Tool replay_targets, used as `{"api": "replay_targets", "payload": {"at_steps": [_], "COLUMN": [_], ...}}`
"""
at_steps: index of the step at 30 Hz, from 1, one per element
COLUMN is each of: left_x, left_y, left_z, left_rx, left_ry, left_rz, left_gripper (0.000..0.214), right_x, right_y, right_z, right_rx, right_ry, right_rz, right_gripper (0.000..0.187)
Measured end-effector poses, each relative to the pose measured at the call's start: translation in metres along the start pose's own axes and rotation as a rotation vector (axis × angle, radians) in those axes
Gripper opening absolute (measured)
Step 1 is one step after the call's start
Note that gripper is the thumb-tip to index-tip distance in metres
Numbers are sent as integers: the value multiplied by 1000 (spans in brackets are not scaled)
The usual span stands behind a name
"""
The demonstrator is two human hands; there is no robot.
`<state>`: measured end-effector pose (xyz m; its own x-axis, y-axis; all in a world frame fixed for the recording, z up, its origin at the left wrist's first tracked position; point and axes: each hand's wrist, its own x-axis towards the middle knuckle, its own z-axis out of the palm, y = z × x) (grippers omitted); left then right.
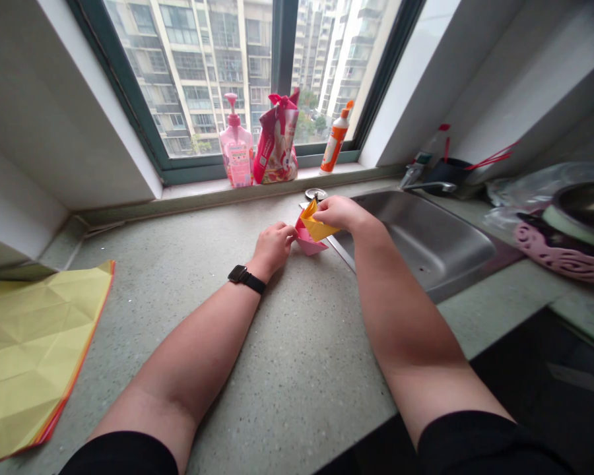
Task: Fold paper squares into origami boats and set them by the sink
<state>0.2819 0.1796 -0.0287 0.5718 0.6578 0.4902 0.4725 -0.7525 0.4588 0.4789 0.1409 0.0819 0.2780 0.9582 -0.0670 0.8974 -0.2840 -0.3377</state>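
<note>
A pink paper boat point(311, 245) rests on the speckled countertop point(287, 356) beside the sink. My left hand point(273, 246), with a black watch on its wrist, pinches the left end of this boat between thumb and fingers. Just over the pink boat is a yellow paper boat point(321, 228), slightly tilted and overlapping it in view. The fingers of my right hand point(340, 214) are closed on the upper part of the yellow boat. Whether the two boats touch I cannot tell.
To the right lies a steel sink point(420, 231) with a faucet point(428, 187). Creased yellow paper point(39, 349) sits at the left edge. A pink pump bottle point(237, 155), a pink bag point(277, 142) and an orange-white bottle point(334, 142) line the windowsill. A drain strainer point(315, 194) lies behind the boats.
</note>
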Motion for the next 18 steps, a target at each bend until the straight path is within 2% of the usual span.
{"api": "replay_targets", "payload": {"at_steps": [7, 14, 18], "left_x": [0, 1, 0], "left_y": [0, -4, -4], "left_z": [-1, 2, 2], "left_rx": [-29, -18, -28], "left_ry": [9, 0, -1], "left_rz": [34, 14, 17], "left_gripper": [15, 17, 18], "right_x": [1, 8, 10], "right_y": [3, 5, 5], "right_z": [-3, 7, 9], "right_rx": [-73, -82, -68], "right_ry": [-19, -99, -91], "right_rz": [4, 10, 20], "right_gripper": [13, 9, 10]}}
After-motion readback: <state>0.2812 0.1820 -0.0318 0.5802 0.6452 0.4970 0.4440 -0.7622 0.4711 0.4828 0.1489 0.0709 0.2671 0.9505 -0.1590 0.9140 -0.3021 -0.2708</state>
